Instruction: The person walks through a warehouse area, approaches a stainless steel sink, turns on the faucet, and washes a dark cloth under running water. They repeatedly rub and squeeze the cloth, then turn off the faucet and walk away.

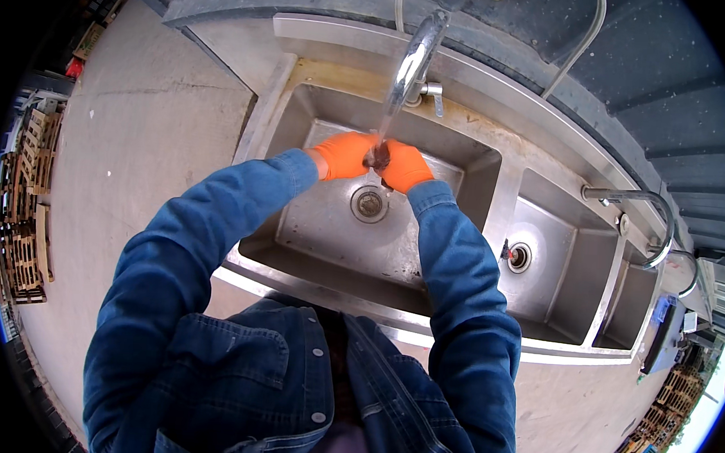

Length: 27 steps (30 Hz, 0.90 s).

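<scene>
A person in a blue denim jacket stands at a steel sink and holds both hands out over its big left basin. Both hands wear orange gloves. The left hand and the right hand meet under the spout of the tall tap, above and just beyond the drain. Between them sits a small dark thing; it is too small and too covered to tell what it is. The left hand curls around it from the left and the right hand closes on it from the right, so each hand grips one side and the gloves almost touch. A thin stream of water seems to fall from the tap onto the thing, though it is hard to make out.

The basin under the hands holds nothing but the drain. To the right lies a second, smaller basin with its own drain, and a second tap arches over its far right corner. A third basin shows at the far right, mostly cut off. A grey wall runs along the far side of the sink. Concrete floor spreads to the left, and stacks of wooden pallets stand along its left edge, well apart from the sink.
</scene>
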Available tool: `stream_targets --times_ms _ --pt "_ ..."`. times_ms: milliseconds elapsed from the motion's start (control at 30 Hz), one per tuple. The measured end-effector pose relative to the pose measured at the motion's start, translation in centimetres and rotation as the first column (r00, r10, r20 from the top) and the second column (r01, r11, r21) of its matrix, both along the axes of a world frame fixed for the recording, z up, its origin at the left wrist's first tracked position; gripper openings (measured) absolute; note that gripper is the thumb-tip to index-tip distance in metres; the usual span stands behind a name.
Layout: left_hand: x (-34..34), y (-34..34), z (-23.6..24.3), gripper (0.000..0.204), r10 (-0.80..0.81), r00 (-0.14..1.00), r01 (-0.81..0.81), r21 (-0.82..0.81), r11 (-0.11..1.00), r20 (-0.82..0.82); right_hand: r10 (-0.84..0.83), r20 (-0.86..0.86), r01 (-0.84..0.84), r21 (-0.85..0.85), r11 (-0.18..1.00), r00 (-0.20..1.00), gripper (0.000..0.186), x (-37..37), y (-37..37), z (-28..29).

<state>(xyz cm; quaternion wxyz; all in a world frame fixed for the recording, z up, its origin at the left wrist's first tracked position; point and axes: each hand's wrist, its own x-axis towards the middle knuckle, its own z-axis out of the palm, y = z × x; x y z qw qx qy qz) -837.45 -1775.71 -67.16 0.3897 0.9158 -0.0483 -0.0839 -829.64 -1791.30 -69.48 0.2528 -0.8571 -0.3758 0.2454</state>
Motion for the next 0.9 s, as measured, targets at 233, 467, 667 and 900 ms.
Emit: stream_targets --times_ms 233,467,667,900 --pt "0.4 -0.3 -0.8 0.021 -0.12 0.981 0.08 0.245 0.966 0.153 -0.195 -0.522 0.175 -0.088 0.981 0.83 0.039 -0.1 0.3 -3.0" --pt "0.7 0.2 -2.0 0.035 -0.032 0.999 0.032 -0.003 0.999 -0.008 -0.202 -0.304 0.182 -0.094 0.979 0.931 0.052 -0.4 -0.1 -1.8" --pt "-0.3 2.8 -0.9 0.044 -0.064 0.894 -0.14 -0.412 0.9 -0.443 -0.165 -0.212 0.181 0.061 0.982 0.963 0.052 -1.2 -0.5 -1.7" --pt "-1.4 4.0 -3.1 0.058 -0.053 0.683 -0.708 -0.678 0.199 -0.728 -0.165 0.126 0.116 0.328 0.938 0.978 0.042 -1.8 -0.9 0.6"
